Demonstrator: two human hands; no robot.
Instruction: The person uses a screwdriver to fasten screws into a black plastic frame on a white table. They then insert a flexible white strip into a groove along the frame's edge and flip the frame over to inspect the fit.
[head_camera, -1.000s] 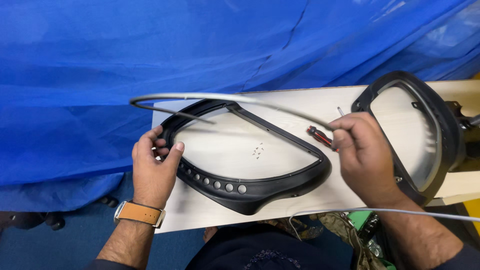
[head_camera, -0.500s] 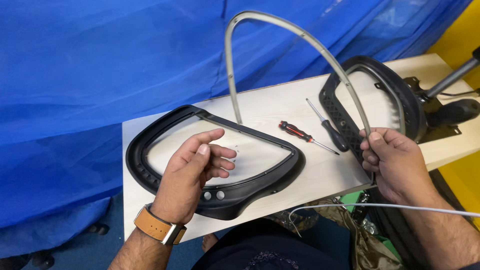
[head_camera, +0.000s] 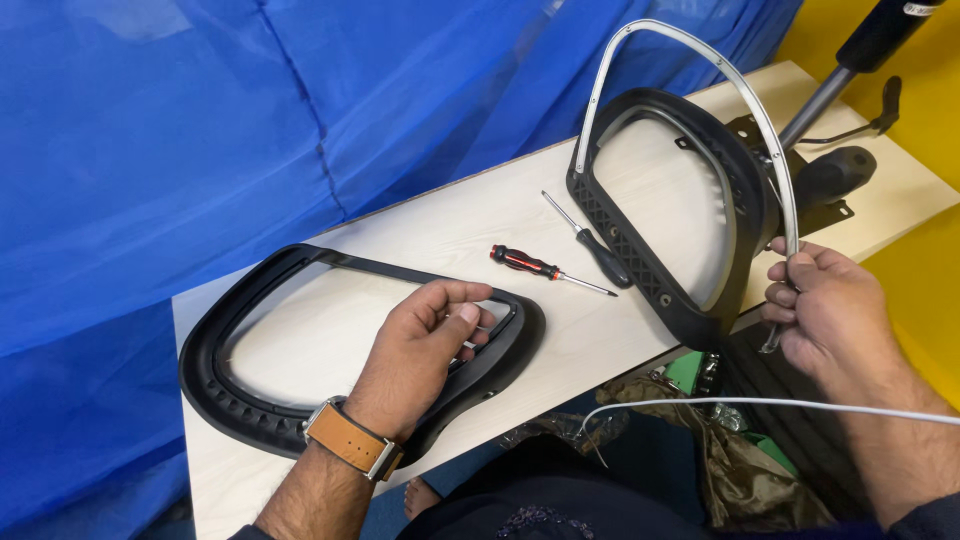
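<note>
Right fingers (head_camera: 790, 280) gripping metal hoop (head_camera: 700, 50), left fingers (head_camera: 450, 310) over black frame (head_camera: 230, 400)

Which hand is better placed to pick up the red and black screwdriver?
Probably the left hand: it is free, near the red and black screwdriver. The right hand grips the curved metal strip.

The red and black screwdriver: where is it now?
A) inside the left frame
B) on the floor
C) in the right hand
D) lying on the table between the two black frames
D: the red and black screwdriver lies on the table, between the two black frames, with neither hand touching it.
</note>
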